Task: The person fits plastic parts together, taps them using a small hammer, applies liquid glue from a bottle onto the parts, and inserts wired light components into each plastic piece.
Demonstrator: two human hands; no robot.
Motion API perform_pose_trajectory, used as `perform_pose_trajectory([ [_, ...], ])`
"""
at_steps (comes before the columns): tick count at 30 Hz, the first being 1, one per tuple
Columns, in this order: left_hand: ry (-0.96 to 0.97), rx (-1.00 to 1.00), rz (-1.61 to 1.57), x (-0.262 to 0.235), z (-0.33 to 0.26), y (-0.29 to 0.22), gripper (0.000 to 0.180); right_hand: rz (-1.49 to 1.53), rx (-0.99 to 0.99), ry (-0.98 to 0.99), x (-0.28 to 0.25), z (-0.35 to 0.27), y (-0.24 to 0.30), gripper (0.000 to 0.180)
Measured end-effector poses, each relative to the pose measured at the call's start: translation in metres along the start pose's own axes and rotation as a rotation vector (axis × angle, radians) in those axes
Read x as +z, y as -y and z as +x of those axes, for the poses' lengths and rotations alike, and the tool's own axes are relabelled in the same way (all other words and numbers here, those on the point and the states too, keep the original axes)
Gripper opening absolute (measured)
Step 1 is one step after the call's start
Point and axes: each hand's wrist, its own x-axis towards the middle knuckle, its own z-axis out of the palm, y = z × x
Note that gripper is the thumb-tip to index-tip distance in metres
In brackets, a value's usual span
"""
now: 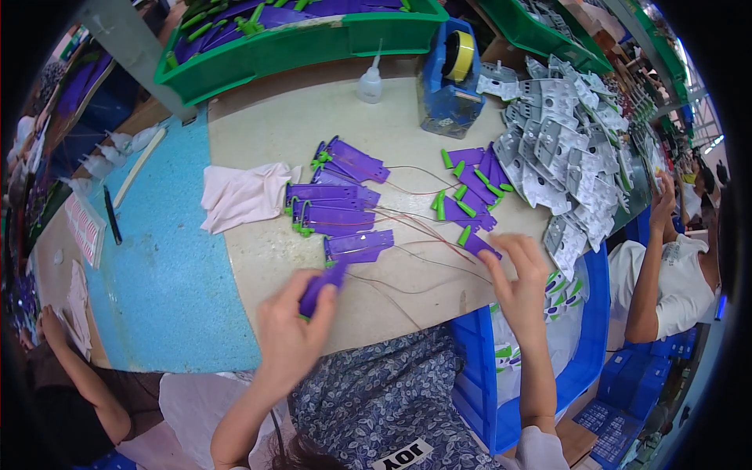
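Note:
My left hand (288,323), near the table's front edge, is closed around a purple plastic part (333,278). Thumb and fingers of my right hand (517,274) pinch the end of a small purple piece with a green tip (472,241). More such purple and green pieces (470,176) lie in a loose cluster just beyond it. Several flat purple plastic panels with green ends (337,219) are lined up left of them, and thin wires (415,223) run from these toward my right hand. One panel (359,247) lies just past my left hand.
Grey plastic frames (556,141) are heaped at the right. Behind stand a blue tape dispenser (450,86), a white squeeze bottle (370,84) and a green crate (313,43). A pink cloth (244,194) lies left. A blue bin (482,368) sits by my right forearm. Other people work at both sides.

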Motion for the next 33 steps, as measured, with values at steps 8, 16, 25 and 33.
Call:
perform_pose_trajectory([
  [8,0.171,0.296,0.249,-0.030,-0.024,0.006,0.023,0.213,0.363,-0.031,-0.002,-0.010,-0.023,0.012],
  [16,0.114,0.418,0.506,-0.032,-0.012,0.007,0.017,-0.003,0.361,0.119,0.006,-0.008,-0.014,0.018],
  [25,0.277,0.620,0.691,-0.041,-0.004,0.012,0.016,0.530,0.086,0.374,0.068,0.053,0.077,0.014],
  [33,0.194,0.682,0.860,-0.047,0.001,0.015,0.021,0.545,0.180,0.545,0.088,0.045,0.091,0.015],
])
